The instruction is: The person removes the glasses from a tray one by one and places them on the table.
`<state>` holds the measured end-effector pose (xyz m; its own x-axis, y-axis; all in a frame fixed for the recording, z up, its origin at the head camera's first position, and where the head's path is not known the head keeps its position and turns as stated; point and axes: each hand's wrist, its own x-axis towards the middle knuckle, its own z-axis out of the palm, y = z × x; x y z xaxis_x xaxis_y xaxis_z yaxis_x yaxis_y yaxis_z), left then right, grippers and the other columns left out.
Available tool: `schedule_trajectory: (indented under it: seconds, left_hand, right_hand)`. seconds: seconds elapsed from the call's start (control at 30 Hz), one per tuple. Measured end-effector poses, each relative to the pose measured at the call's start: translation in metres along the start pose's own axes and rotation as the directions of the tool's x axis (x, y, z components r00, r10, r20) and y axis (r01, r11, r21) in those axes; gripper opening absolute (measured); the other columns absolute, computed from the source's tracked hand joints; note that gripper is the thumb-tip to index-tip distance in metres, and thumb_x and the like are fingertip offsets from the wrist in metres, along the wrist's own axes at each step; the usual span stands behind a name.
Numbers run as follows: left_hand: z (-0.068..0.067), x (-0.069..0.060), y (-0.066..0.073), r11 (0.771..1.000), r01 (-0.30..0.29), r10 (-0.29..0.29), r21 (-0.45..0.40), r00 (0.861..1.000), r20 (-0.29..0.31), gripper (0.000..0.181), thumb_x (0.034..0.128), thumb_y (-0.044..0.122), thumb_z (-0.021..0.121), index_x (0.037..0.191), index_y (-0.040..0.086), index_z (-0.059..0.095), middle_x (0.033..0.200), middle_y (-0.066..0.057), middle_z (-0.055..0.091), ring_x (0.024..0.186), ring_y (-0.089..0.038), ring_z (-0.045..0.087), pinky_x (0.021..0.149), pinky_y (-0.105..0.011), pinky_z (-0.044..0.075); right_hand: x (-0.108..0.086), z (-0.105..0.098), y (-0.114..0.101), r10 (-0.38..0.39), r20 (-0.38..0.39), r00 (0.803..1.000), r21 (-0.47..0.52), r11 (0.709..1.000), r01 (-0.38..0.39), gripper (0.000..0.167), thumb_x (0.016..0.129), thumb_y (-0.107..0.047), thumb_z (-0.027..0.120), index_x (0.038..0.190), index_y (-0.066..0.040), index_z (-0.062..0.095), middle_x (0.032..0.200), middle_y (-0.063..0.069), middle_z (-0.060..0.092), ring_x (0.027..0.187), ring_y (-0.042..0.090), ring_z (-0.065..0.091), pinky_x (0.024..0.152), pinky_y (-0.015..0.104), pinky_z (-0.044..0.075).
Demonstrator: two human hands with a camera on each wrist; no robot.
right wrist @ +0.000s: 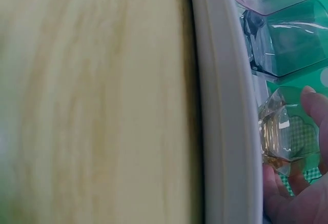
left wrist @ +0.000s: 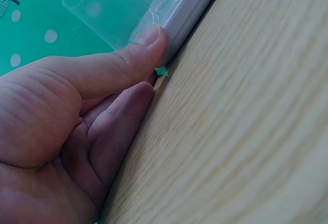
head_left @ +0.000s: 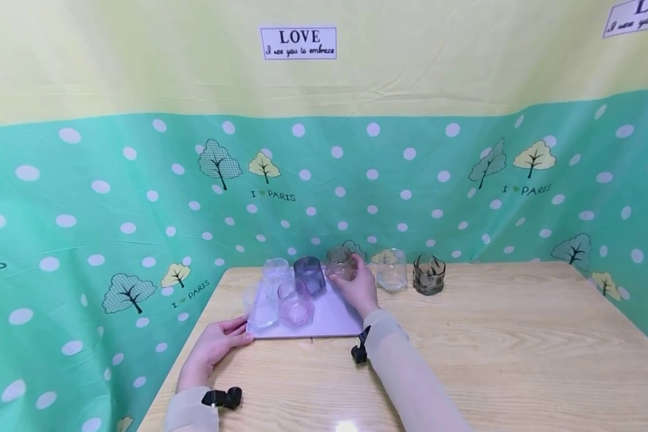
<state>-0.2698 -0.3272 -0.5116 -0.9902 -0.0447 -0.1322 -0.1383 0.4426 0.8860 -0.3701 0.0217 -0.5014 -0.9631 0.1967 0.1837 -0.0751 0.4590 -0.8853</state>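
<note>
My right hand (head_left: pixel 359 287) grips an amber-brown glass (head_left: pixel 339 261) at the back right of a pale tray (head_left: pixel 335 321); in the right wrist view, thumb and fingers lie around the faceted glass (right wrist: pixel 287 131). At the tray's front left corner is my left hand (head_left: pixel 216 343). Its thumb (left wrist: pixel 120 65) presses on the rim in the left wrist view, with the other fingers curled below. Also on the tray are a pink glass (head_left: pixel 295 306), a dark grey-blue glass (head_left: pixel 309 277) and two clear glasses, one behind (head_left: pixel 276 275) and one at front left (head_left: pixel 260 306).
Right of the tray, a clear glass (head_left: pixel 391 271) and a smoky dark glass (head_left: pixel 429 276) stand on the wooden table (head_left: pixel 507 342). A green and yellow patterned curtain (head_left: pixel 324 162) hangs close behind the table's back edge.
</note>
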Motion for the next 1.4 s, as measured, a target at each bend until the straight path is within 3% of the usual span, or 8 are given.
schedule_trajectory:
  seconds: [0.23, 1.4]
  left_hand:
    - [0.0006, 0.0013, -0.0020, 1.000, 0.006, -0.006, -0.015, 1.000, -0.003, 0.072, 0.0854, 0.015, 0.092, 0.148, -0.002, 0.059, 0.138, -0.017, 0.067, 0.149, -0.039, 0.043, 0.127, -0.063, 0.021]
    - [-0.0005, 0.0007, 0.0009, 1.000, 0.008, -0.008, 0.015, 1.000, -0.003, 0.072, 0.0855, 0.017, 0.092, 0.147, -0.001, 0.060, 0.135, -0.016, 0.068, 0.150, -0.042, 0.040, 0.126, -0.065, 0.020]
  right_hand:
    - [0.0025, 0.0008, 0.0007, 0.025, 0.024, 0.999, 0.008, 1.000, -0.026, 0.092, 0.088, -0.032, 0.090, 0.163, -0.012, 0.041, 0.153, 0.022, 0.055, 0.134, 0.041, 0.058, 0.115, 0.055, 0.047]
    - [0.0023, 0.0029, 0.0091, 0.022, 0.024, 0.999, 0.009, 1.000, -0.022, 0.095, 0.088, -0.034, 0.090, 0.164, -0.013, 0.039, 0.153, 0.022, 0.055, 0.133, 0.041, 0.059, 0.114, 0.055, 0.048]
